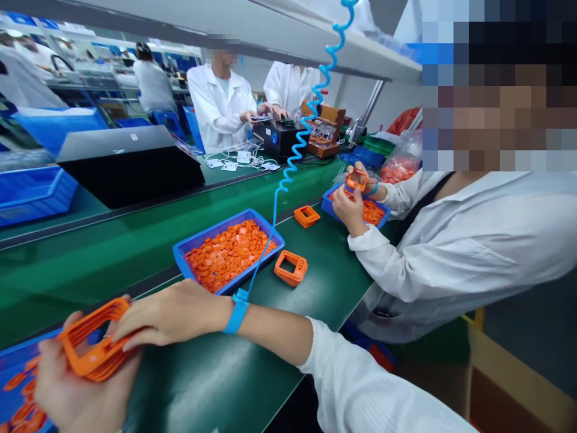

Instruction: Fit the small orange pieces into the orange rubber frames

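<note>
1. gripping a stack of orange frames (92, 364) in the left hand (85, 398), fingers curled round its outer side, right beside the near tray (18, 358).
2. right hand (174, 310) reaches across, fingertips touching the right side of that stack. can't tell if it pinches one frame or just steadies the lot.
3. slip risk: stack is tilted and the layers look loosely nested. ease the left grip while the right fingers pull and they could slide apart; one might drop among the loose pieces (22, 415) in the near tray.
4. snag risk: blue cord (295, 150) runs down to the wristband (237, 314) and crosses the middle tray (178, 249) from where i stand; can't tell if they touch. a sharp right-arm move could catch the rim and spill the small orange parts (229, 249).
5. knock risk: front stack (293, 275) sits beside that tray on the green bench (202, 385), back stack (305, 221) further off. a wide forearm swing could hit the front one.
6. co-worker's hands (354, 210) hold another frame (355, 186) over the far tray (331, 207). reaching that way together would risk a bump.
</note>
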### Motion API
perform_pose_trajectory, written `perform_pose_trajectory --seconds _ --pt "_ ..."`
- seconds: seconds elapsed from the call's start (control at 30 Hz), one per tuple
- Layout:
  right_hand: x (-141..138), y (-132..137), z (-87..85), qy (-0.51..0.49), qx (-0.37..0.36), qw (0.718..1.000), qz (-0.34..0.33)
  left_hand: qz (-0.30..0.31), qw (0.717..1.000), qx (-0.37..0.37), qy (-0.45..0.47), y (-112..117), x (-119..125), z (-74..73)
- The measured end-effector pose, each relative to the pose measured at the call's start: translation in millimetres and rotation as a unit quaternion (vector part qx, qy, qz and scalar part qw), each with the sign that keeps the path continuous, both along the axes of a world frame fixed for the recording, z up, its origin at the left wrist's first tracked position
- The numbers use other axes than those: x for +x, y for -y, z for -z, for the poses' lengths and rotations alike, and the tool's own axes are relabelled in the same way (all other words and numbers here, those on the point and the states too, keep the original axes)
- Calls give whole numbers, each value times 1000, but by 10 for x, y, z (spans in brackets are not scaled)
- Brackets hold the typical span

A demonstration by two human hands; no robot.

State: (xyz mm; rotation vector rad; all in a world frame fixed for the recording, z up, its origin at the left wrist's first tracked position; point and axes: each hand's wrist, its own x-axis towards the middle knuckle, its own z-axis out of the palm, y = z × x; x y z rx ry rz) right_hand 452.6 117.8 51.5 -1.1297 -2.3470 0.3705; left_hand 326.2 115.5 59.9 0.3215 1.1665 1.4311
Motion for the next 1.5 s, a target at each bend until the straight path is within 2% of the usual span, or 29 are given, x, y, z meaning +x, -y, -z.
perform_pose_trajectory --seconds 0.07,0.13,0.4,0.47,0.5,0.6,0.73,0.83,1.1,1.5 --pt "56 21 -69 46 -10 998 -35 -11 1000 -2 10 -7 -3 7" --pt "88 44 -100 54 -26 998 -32 -10 1000 6 19 -4 -4 24" --pt "95 50 -44 -15 -20 999 -43 10 998 3 55 -33 -73 151" --pt "103 77 -32 -56 -10 997 -44 34 996 20 78 -23 -113 219" --pt "110 89 -18 -72 -2 996 -49 27 995 40 88 -16 -133 258" --pt "136 95 46 -101 24 994 -34 55 985 106 127 -16 -184 385" --pt "158 88 78 -107 4 994 -1 61 971 158 171 -23 -215 496" --pt "170 101 53 -113 -2 993 -16 66 966 174 179 -2 -218 511" --pt "199 132 25 -133 -1 990 -35 162 949 218 164 73 -240 490" --pt "168 200 -35 -155 18 986 -57 181 942 227 170 109 -271 481"
